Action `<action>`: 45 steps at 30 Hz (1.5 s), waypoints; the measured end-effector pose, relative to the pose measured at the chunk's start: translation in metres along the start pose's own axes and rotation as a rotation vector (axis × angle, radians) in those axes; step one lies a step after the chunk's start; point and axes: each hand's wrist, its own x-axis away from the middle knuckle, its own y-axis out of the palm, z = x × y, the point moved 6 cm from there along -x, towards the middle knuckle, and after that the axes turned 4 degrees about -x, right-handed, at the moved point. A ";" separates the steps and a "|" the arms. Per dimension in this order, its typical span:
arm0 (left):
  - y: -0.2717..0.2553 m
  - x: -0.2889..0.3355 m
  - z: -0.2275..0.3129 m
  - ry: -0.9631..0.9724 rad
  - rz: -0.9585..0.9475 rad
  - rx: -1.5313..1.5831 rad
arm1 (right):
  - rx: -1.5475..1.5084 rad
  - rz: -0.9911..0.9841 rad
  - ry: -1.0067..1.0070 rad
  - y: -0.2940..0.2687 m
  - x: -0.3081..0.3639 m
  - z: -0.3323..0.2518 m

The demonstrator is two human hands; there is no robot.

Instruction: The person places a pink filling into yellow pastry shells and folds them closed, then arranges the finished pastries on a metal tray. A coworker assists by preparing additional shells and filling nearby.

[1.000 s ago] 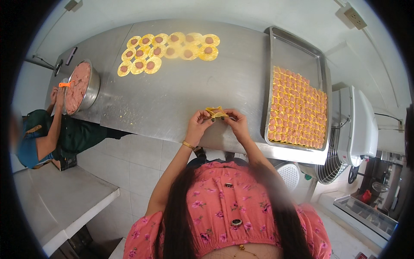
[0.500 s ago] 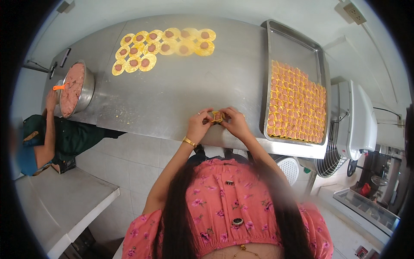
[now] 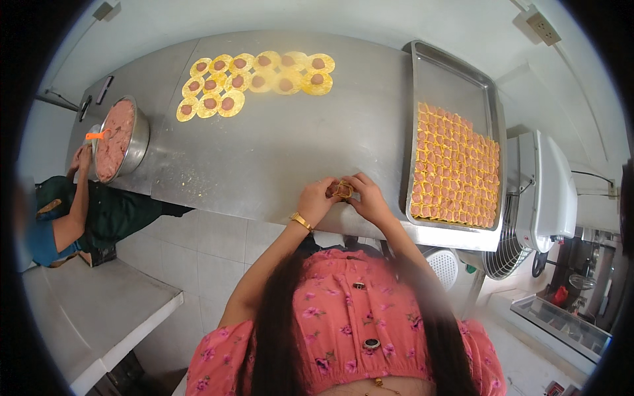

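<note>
- My left hand (image 3: 317,200) and right hand (image 3: 367,198) meet at the near edge of the grey steel worktable (image 3: 277,152); the fingertips of both pinch one small yellow dumpling wrapper with pink filling (image 3: 343,190), pressed in around it from either side.
- The dumpling sits between my two hands, just above the table edge, near the tray's left rim.
- A thin gold bangle (image 3: 301,220) circles my left wrist.
- Just right of my right hand: a rectangular steel baking tray (image 3: 449,79), its near half packed with close rows of folded yellow dumplings (image 3: 454,168); the far half is bare metal.
- Far left of the table: flat round yellow wrappers, each with a pink dab of filling (image 3: 254,79), in overlapping rows.
- Left end: a round steel bowl of pink minced filling (image 3: 119,138), with an orange-handled utensil (image 3: 96,135) at its rim.
- Another person's hand (image 3: 80,158) is beside that bowl; their sleeve is dark green.
- Wall, upper right: a pale rectangular socket plate (image 3: 545,26). No labels legible.
- Right of the tray: a white machine housing (image 3: 551,191).
</note>
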 end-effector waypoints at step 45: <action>0.001 -0.013 0.001 0.088 -0.160 -0.030 | 0.084 0.072 -0.020 -0.004 0.003 -0.009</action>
